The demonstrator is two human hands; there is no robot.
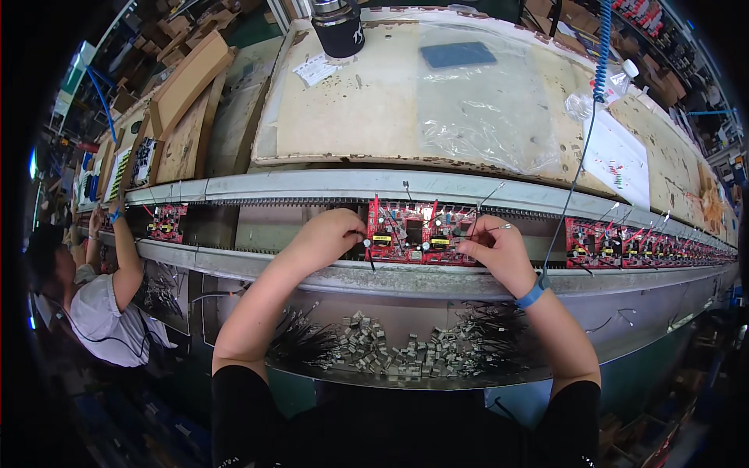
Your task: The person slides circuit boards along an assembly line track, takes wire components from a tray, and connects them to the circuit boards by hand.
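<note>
Two joined red circuit boards (pixel 416 251) lie across the rails of the conveyor in front of me, crowded with small parts, yellow-labelled blocks and thin black wires. My left hand (pixel 331 234) is closed at their left edge, fingers curled and the tips pinching the board's side. At the right edge, my right hand (pixel 497 248) is closed too, thumb and fingers gripping the board. A thin wire with a pale end shows by its fingers. A blue wrist strap (pixel 534 292) with a cord circles my right wrist. Below, a metal tray (pixel 312 373) carries many short black cables with silvery connectors.
More red boards (pixel 647 248) line the conveyor to the right, and another board (pixel 166 224) sits to the left. A co-worker (pixel 109 312) reaches over the line at far left. Beyond the rail, a worn bench (pixel 343 117) holds a dark flask (pixel 339 31) and a phone-like slab (pixel 458 54).
</note>
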